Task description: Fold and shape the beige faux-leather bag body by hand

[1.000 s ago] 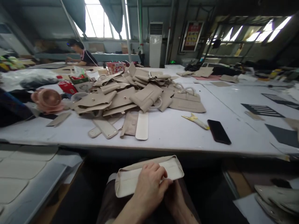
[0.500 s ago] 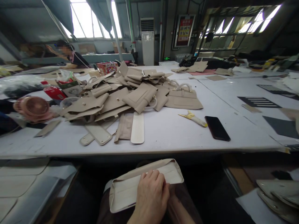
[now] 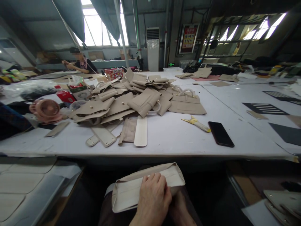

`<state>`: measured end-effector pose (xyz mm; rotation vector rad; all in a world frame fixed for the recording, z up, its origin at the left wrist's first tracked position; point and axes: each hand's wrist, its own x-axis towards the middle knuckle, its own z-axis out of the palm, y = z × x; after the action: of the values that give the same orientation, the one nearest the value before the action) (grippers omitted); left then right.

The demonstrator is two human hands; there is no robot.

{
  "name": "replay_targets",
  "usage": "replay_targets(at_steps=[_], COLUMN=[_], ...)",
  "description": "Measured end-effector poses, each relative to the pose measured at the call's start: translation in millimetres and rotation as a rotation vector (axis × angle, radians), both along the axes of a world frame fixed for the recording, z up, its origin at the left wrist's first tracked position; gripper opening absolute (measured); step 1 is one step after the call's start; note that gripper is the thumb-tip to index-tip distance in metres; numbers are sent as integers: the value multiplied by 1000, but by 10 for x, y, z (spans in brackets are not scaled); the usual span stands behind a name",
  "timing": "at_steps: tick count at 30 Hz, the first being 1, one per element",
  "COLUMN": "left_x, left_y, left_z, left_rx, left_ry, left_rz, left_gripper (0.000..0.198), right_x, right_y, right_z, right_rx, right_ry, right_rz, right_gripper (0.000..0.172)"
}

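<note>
I've got a folded beige bag panel (image 3: 128, 196) with a cream lining, held over the lap in dark trousers (image 3: 105, 215), just near of the white work table (image 3: 169, 141). The left hand (image 3: 154, 199) lies across it, fingers closed together on the lining, thumb pressed in at the right side. The right hand (image 3: 180, 212) sits beneath the panel's right end, and I can't tell how its fingers stand. Even pressure along that crease is what counts here, keeping the fold straight. Out on the table, a heap of beige bag parts (image 3: 141, 103) has a cream strap (image 3: 140, 131) at its near side, with a black phone (image 3: 221, 134) to the right and a pink fan (image 3: 45, 111) to the left. Far left, a co-worker (image 3: 80, 61) sits at work. Against the last view, the panel has barely shifted; my view has tipped, so the table sits lower.
</note>
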<state>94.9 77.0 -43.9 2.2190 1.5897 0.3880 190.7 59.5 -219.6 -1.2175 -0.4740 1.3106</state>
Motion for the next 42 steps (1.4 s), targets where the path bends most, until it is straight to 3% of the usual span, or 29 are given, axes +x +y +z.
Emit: replay_targets(at_steps=[6,9,13,18,21,24,29,35,42], left_x=[-14,-12,-5,1,1,-2,-66,-234,-411], left_y=[-9,-25,-42,-33,-23,-34,-88,-164,-273], left_z=[9,-1,-14,-39,-57,-49,17,13,3], left_rx=[3,21,32,30,32,23,52,65,77], left_ry=[4,-3,-15,-13,-11,-10,-25,-58,-58], left_rz=[-24,-16,-5,7,6,1,8,51,87], left_gripper=[12,12,14,16,15,13,8,9,13], right_x=[316,351,299,411,497,465,235,98,-140], right_y=[-394,-617,-712,-536,-456,-446,-512,-562,-562], right_z=[301,444,534,534,559,655,832,794,876], right_rx=[-149,-27,380,660,764,770,702,698,768], right_ry=[-17,-473,-1232,-1757,-1936,-1921,-1711,-1602,-1607], right_rz=[-68,-184,-161,-94,-69,-42,-29,68,39], right_gripper=[56,46,39,56,61,61,57,59,57])
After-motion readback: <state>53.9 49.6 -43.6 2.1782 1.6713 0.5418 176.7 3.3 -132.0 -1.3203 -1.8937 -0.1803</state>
